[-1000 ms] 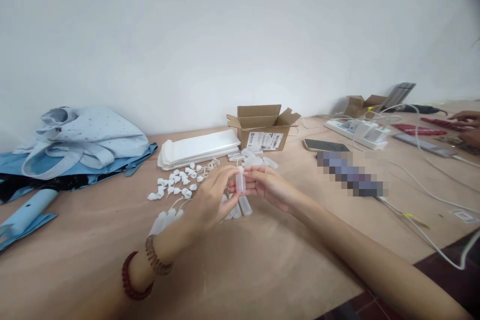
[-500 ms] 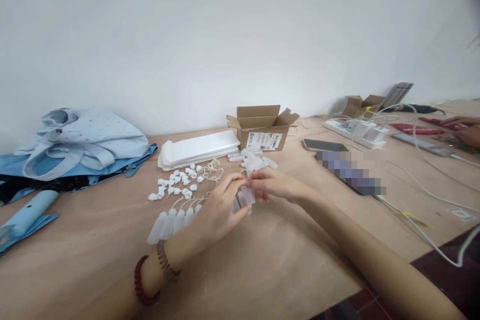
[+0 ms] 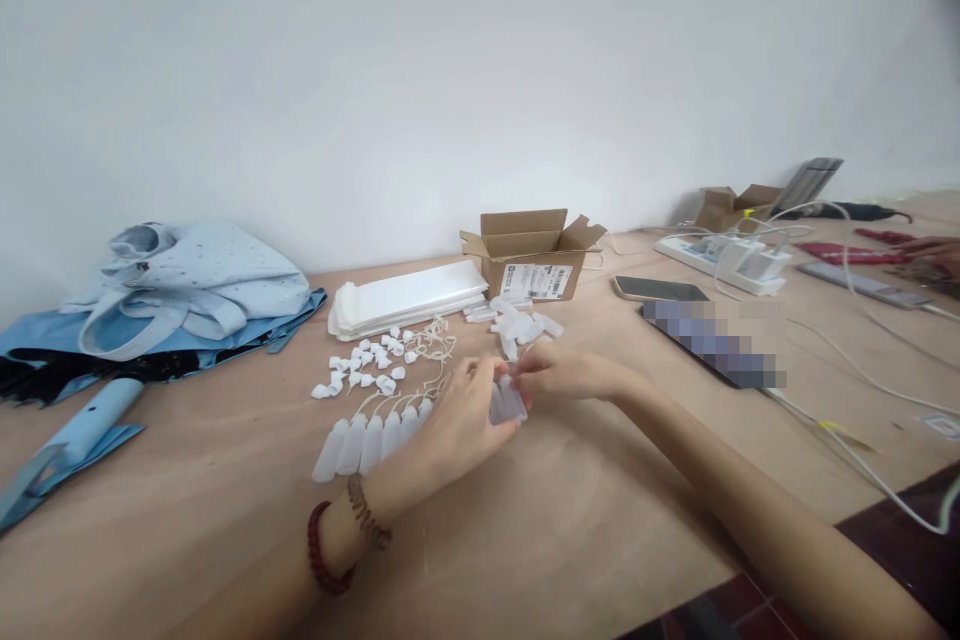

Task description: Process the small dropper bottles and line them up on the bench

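A row of small translucent plastic bottles (image 3: 363, 445) with thin cords at their necks lies on the brown-covered table (image 3: 570, 530). My left hand (image 3: 461, 425) reaches across the row, its fingers and thumb curled about a small bottle (image 3: 511, 402) at the right end. Against that bottle's neck end, my right hand (image 3: 559, 372) has its fingertips pinched together; what is between them is hidden. Just beyond are loose bottles (image 3: 519, 325) in a pile. White caps (image 3: 367, 360) are scattered left of a tangle of pale cords (image 3: 431, 340).
White flat packets (image 3: 409, 298) are stacked beside an open cardboard box (image 3: 529, 260). Blue fabric and a bag (image 3: 187, 290) lie left, near a folded umbrella (image 3: 90, 430). Phones (image 3: 660, 290), a power strip (image 3: 724, 260) and cables spread right. Another person's hand (image 3: 934, 250) shows far right.
My right hand has drawn slightly lower and away from my left fingertips, beside the end bottle. My left hand stays around the row's end. The whole view has shifted a little.
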Demonstrator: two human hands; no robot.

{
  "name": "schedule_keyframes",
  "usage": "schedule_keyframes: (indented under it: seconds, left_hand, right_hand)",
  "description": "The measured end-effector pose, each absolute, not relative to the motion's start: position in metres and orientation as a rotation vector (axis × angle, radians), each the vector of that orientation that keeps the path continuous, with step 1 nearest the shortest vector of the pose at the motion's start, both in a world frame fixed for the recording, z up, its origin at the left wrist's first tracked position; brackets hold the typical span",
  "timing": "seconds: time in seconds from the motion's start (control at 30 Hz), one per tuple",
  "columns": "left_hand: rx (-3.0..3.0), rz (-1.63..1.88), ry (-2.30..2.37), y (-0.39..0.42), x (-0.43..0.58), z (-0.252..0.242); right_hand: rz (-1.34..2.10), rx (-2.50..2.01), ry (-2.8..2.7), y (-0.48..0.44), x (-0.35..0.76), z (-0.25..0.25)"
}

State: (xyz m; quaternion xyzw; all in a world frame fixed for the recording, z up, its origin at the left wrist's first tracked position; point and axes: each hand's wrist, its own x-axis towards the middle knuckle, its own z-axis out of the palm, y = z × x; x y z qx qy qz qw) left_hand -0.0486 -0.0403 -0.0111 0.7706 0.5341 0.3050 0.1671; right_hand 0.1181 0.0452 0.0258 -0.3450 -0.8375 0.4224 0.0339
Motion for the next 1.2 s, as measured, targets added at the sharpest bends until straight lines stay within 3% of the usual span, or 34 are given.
schedule_keyframes:
  seconds: [0.53, 0.9, 1.2]
  left_hand:
    - [2.294, 0.821, 1.593, -0.038, -0.052, -0.023]
    - [2.262, 0.739, 1.721, -0.017, -0.11, 0.012]
    - [2.494, 0.703, 1.856, 0.002, -0.153, -0.012]
  right_hand:
    - [1.218, -1.023, -2.599, 0.047, 0.115, 0.015]
    - [1.135, -1.192, -2.434, 0.06, 0.123, 0.021]
    - [0.099, -1.193, -2.275, 0.082, 0.126, -0.004]
